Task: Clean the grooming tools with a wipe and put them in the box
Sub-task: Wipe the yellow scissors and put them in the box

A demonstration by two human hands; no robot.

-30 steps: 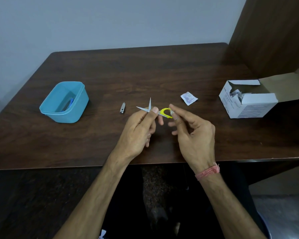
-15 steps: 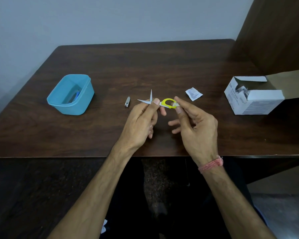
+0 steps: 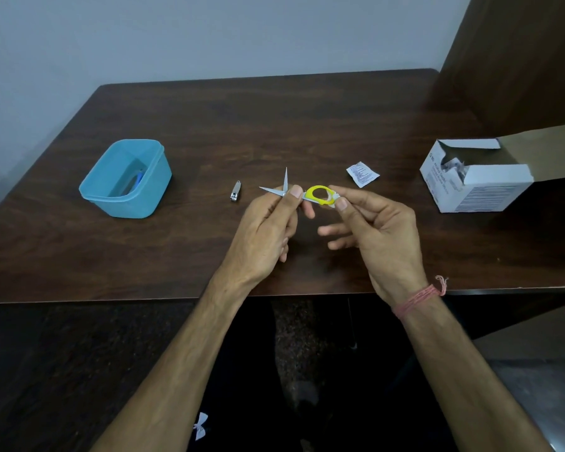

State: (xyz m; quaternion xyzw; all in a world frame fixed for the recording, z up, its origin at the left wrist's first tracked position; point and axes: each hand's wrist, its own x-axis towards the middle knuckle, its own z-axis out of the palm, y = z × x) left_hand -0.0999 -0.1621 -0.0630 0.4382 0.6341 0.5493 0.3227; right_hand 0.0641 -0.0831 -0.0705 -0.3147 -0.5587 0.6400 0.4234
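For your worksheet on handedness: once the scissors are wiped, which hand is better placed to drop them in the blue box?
Probably the left hand: it grips the scissors and is nearer the box.

Small scissors [image 3: 307,193] with yellow handle loops are sitting blades-open above the tabletop [image 3: 274,125], a white wipe [image 3: 335,201] touching one loop. A metal nail clipper [image 3: 236,195] is lying flat between them and the blue box [image 3: 126,179].
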